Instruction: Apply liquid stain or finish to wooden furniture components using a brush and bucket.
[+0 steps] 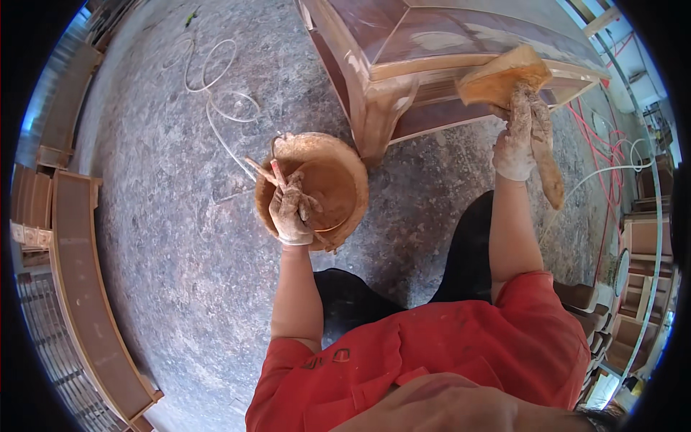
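Note:
My left hand (pixel 289 212), in a dirty work glove, is closed around the wire handle of a round bucket (pixel 353 169). The bucket's rim and inside are coated in tan-brown residue, and brown liquid (pixel 332 198) shows inside. A reddish, pale-tipped grip or stick (pixel 277 173) pokes out by the fingers; I cannot tell which. My gloved right hand (pixel 517 144) grips a wide, tan-caked brush (pixel 504 78), its wooden handle pointing back toward me. The brush head overlaps the near edge of a wooden furniture piece (pixel 432 36) with pale streaks; whether they touch is unclear.
A thin white hose (pixel 216 93) lies curled on the stained concrete floor (pixel 180 252) beyond the bucket. Long wooden furniture parts (pixel 86 288) stand along the left. Red hoses (pixel 612 151) and more wooden pieces (pixel 640 237) are at the right.

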`<state>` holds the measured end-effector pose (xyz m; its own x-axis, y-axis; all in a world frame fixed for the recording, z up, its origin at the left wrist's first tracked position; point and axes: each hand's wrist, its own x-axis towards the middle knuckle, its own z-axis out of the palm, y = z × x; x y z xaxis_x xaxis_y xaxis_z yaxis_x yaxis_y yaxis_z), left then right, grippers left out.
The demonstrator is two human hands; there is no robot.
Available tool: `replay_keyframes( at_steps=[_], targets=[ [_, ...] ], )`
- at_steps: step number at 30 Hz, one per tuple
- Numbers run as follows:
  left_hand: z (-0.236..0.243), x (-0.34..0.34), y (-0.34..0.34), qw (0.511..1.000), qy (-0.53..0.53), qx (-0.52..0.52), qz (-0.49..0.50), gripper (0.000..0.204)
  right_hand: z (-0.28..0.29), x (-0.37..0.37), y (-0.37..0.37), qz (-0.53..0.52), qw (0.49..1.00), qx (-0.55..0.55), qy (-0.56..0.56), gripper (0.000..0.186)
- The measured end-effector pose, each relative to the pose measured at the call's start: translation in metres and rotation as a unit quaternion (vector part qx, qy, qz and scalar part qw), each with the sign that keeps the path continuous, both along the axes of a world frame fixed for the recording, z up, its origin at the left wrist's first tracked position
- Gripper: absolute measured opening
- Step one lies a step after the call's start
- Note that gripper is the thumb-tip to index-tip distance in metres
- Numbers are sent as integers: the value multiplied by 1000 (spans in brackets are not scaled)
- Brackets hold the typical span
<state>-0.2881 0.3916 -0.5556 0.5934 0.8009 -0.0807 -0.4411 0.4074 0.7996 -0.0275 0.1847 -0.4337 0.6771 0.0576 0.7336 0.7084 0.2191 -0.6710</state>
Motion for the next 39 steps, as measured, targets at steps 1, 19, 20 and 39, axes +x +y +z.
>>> replay_keyframes(
  at_steps=[1, 19, 20, 39],
  targets=[
    [1, 1, -2, 1000, -3, 0, -2, 47, 0, -3, -3, 15, 993, 10, 113, 23],
    [-7, 27, -15, 995, 68, -21, 74, 23, -5, 17, 3, 141, 915, 268, 266, 19],
    [-6, 27, -13, 995, 63, -21, 71, 23, -16, -1, 17, 263, 886, 294, 245, 19],
    [-37, 2, 6, 549, 420, 703, 170, 42, 2, 289, -157, -161, 905, 269, 287, 31]
  ],
)
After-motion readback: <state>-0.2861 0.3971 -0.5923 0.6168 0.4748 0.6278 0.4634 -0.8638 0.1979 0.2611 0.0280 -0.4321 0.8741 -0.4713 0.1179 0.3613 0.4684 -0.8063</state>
